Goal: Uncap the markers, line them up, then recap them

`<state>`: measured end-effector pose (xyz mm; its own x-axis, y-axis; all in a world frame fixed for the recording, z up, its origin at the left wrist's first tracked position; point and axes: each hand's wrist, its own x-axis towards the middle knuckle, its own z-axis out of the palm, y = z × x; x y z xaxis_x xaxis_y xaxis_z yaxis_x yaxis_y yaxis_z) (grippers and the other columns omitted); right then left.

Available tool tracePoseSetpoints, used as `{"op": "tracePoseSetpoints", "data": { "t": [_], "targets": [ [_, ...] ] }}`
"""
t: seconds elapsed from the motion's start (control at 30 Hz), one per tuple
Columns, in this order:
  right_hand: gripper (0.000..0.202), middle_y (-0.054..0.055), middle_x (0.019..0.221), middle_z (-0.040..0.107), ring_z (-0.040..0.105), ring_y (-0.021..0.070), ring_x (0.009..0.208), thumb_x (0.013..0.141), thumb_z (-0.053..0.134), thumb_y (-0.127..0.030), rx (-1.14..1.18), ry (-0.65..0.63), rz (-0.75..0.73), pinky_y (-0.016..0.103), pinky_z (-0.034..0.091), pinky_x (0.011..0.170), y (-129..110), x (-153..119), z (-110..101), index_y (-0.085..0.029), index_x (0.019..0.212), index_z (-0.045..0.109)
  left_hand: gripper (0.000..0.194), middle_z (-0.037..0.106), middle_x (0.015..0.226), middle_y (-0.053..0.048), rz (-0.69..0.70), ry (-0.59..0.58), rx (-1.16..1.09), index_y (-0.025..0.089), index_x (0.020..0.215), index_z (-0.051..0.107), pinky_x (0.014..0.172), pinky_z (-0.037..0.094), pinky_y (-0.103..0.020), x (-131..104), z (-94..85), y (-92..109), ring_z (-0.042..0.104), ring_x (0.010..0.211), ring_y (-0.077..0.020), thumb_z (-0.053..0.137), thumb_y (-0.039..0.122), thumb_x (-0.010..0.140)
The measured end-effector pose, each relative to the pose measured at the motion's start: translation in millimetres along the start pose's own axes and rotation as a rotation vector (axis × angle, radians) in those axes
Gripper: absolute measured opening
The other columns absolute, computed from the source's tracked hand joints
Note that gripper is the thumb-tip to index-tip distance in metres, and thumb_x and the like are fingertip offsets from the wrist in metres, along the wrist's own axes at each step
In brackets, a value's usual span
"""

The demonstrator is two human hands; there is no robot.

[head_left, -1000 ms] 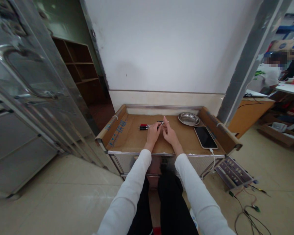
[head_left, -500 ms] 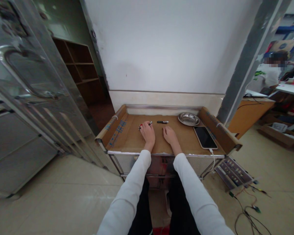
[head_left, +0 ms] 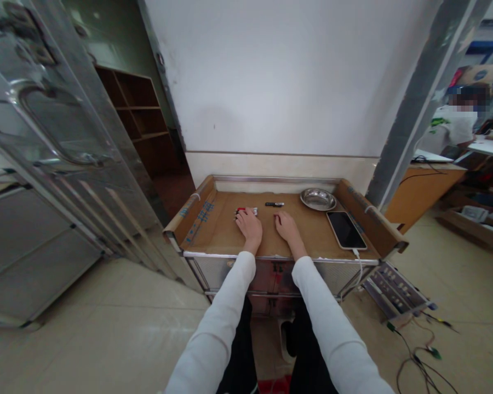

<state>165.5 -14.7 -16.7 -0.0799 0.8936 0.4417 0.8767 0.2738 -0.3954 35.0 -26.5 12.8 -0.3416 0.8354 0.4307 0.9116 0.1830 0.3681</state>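
My left hand [head_left: 250, 225] is on the brown cardboard tabletop [head_left: 217, 230], its fingers closed over a small group of marker pens [head_left: 250, 210]. Red and black parts and pale ends of the pens show past my fingers; their exact number is hidden. To the right, my right hand [head_left: 286, 225] rests on the cardboard with its fingers curled together and nothing visible in them. Just beyond it lies a single black marker pen [head_left: 274, 204], crosswise and apart from both hands.
A shiny metal bowl [head_left: 318, 200] stands at the back right. Before it lies a phone [head_left: 347, 230] with a white charging cable [head_left: 359, 268] hanging over the front edge. Raised cardboard sides [head_left: 370, 219] bound the tabletop. A person [head_left: 462, 123] is far off at right.
The pens under my left hand have turned from slanted to nearly level, and more of their ends show. My right hand and the lone black marker pen stay put. The view has shifted slightly.
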Motion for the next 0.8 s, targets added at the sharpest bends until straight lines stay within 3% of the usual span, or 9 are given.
{"op": "tracePoseSetpoints", "data": {
  "t": [0.23, 0.63, 0.7, 0.8],
  "targets": [
    [0.031, 0.012, 0.111, 0.065, 0.057, 0.0184, 0.105, 0.091, 0.037, -0.012, 0.037, -0.003, 0.005, 0.028, 0.040, 0.093, 0.3, -0.1, -0.4, -0.012, 0.109, 0.062, 0.023, 0.057, 0.113, -0.019, 0.022, 0.000, 0.039, 0.008, 0.106, 0.053, 0.091, 0.042, -0.039, -0.5, 0.4, 0.8, 0.053, 0.109, -0.0285, 0.043, 0.017, 0.087],
    [0.032, 0.011, 0.110, 0.064, 0.056, 0.0194, 0.104, 0.089, 0.037, -0.011, 0.041, 0.019, -0.024, 0.030, 0.041, 0.094, 3.3, -0.1, 2.4, -0.014, 0.109, 0.062, 0.020, 0.057, 0.110, -0.018, 0.058, 0.033, 0.002, 0.010, 0.102, 0.054, 0.090, 0.041, -0.042, -0.2, 0.9, 1.4, 0.052, 0.107, -0.0302, 0.044, 0.018, 0.088],
    [0.032, 0.012, 0.112, 0.062, 0.054, 0.0201, 0.105, 0.089, 0.037, -0.011, 0.014, 0.040, -0.027, 0.031, 0.040, 0.094, 3.4, -0.6, 2.2, -0.014, 0.109, 0.062, 0.018, 0.058, 0.107, -0.016, 0.112, 0.022, -0.048, 0.011, 0.100, 0.054, 0.090, 0.041, -0.041, 1.8, 1.8, 1.1, 0.052, 0.105, -0.0292, 0.043, 0.017, 0.088],
    [0.030, 0.014, 0.116, 0.058, 0.051, 0.0218, 0.105, 0.089, 0.039, -0.013, -0.055, 0.086, 0.001, 0.033, 0.039, 0.094, 3.4, -1.3, 2.5, -0.013, 0.109, 0.062, 0.016, 0.059, 0.103, -0.011, 0.328, -0.036, -0.162, 0.014, 0.097, 0.055, 0.092, 0.040, -0.037, 4.9, 4.3, 2.0, 0.052, 0.100, -0.0245, 0.042, 0.013, 0.087]
  ]
}}
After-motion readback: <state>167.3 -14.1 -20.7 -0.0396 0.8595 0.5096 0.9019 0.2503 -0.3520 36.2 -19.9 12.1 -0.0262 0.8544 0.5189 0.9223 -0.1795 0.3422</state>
